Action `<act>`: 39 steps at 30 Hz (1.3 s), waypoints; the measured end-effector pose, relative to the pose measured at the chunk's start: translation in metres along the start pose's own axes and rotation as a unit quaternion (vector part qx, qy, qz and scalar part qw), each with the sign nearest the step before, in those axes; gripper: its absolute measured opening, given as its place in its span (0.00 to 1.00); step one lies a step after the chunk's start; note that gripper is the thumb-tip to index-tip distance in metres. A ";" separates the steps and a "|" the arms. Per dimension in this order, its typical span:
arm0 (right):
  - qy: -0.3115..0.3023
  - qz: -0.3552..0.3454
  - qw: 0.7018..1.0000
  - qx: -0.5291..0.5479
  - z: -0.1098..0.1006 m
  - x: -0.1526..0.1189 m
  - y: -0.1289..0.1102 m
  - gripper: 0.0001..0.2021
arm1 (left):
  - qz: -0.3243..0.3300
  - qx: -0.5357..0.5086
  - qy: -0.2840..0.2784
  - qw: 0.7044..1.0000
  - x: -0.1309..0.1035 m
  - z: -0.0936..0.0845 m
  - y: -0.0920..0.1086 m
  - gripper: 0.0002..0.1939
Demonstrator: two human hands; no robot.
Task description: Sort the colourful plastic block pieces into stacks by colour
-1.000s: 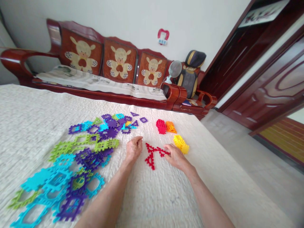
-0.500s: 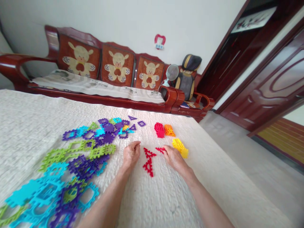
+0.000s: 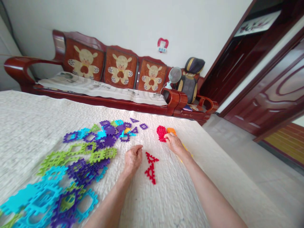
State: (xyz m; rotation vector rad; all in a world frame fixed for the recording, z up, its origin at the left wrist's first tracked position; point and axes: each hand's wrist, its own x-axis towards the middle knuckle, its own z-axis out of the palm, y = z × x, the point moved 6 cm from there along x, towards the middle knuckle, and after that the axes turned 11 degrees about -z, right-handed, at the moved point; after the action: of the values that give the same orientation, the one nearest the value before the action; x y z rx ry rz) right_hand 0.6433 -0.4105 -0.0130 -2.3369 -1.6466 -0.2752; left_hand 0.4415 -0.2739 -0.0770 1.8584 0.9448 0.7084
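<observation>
**Red pieces gathered to the red stack**

The right hand (image 3: 174, 143) reaches forward to the stack of red notched plastic tiles (image 3: 161, 133), fingers curled together at its near edge — whether they pinch a piece I cannot tell. Just beside the stack sits an orange stack of the same tiles (image 3: 171, 130), partly hidden by the hand. The left hand (image 3: 133, 158) rests loosely fisted on the white quilted cover (image 3: 166, 196), next to two red triangular plastic pieces (image 3: 150, 166). To the left lies a loose spread of purple, green and blue tiles (image 3: 78, 158).

To do this well, I judge, square each red piece onto the stack flat — without nudging the orange one.
</observation>
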 end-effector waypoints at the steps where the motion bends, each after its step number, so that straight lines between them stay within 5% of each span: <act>1: -0.003 0.000 1.000 -0.004 0.001 0.000 0.000 0.10 | 0.003 0.001 -0.001 1.000 0.000 0.000 0.000 0.14; 8: -0.015 0.003 1.000 -0.009 0.009 0.002 0.006 0.12 | 0.012 0.001 0.007 1.000 -0.001 0.000 0.000 0.14; 16: 0.096 -0.008 0.995 0.018 0.000 -0.013 -0.014 0.14 | -0.004 -0.009 0.016 1.000 0.001 -0.001 0.000 0.14; 31: 0.156 0.021 0.983 0.092 0.018 -0.035 -0.015 0.14 | -0.021 -0.027 0.017 0.999 0.001 -0.003 0.000 0.13; 39: 0.002 -0.051 0.966 0.254 0.024 -0.035 -0.064 0.07 | -0.087 -0.119 0.032 0.989 0.005 -0.003 -0.012 0.14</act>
State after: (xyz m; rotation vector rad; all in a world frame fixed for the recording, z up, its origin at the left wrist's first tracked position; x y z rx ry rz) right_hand 0.5707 -0.4134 -0.0395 -1.8706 -1.6050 0.1145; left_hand 0.4383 -0.2651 -0.0860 1.5339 1.0040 0.7422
